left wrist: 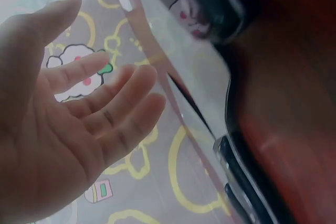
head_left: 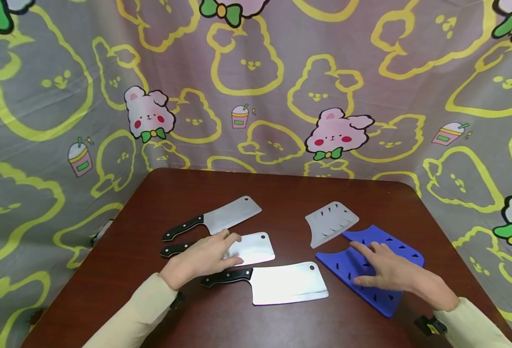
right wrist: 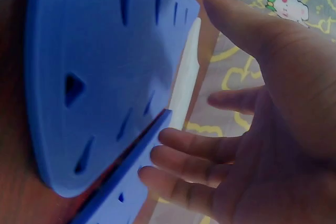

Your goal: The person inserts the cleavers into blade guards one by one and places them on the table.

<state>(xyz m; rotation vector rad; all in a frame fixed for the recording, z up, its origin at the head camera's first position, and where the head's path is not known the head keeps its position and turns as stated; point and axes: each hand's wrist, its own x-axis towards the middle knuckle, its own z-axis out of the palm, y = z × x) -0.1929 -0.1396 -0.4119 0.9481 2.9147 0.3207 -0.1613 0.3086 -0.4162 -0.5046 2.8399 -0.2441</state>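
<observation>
Three cleavers with black handles lie on the table: a far cleaver [head_left: 234, 212], a middle cleaver [head_left: 256, 247] and a near cleaver [head_left: 288, 284]. My left hand [head_left: 210, 256] hovers over the middle cleaver, hiding where its blade meets the handle. Its fingers are relaxed and hold nothing, as the left wrist view shows. On the right lie two blue plastic boards, a near board [head_left: 347, 270] and a far board [head_left: 395, 244], dotted with small triangular slots. Over them hangs my right hand [head_left: 388, 270], fingers loosely spread and holding nothing. Beyond them lies a white slotted board [head_left: 331, 222].
The dark brown table [head_left: 282, 188] has a rounded far edge. Behind it and at both sides hangs a grey cloth [head_left: 264, 63] with cartoon bunny prints. The cleaver blades point right, toward the slotted boards.
</observation>
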